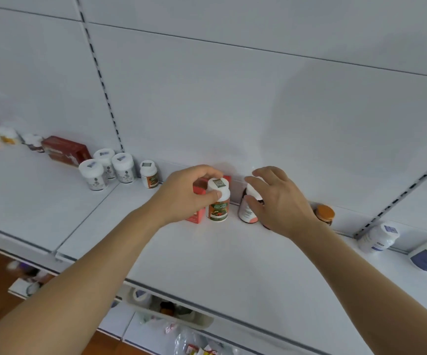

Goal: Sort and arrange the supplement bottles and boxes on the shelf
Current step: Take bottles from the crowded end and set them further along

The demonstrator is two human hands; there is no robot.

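My left hand [189, 193] grips the white cap of an upright bottle with a green and orange label [218, 204]. A red box [199, 201] stands just behind and left of that bottle, partly hidden by the hand. My right hand [277, 201] curls round the top of a dark bottle with a white and pink label [247, 212]. Both bottles stand on the white shelf [207, 252] near its back panel. An orange-capped jar [324, 213] sits right of my right wrist.
To the left stand a matching small bottle [149, 174], three white-capped jars [107, 167] and a dark red box [65, 151]. White bottles [378, 238] lie at the far right. Lower shelves hold packets and a tray [171, 308].
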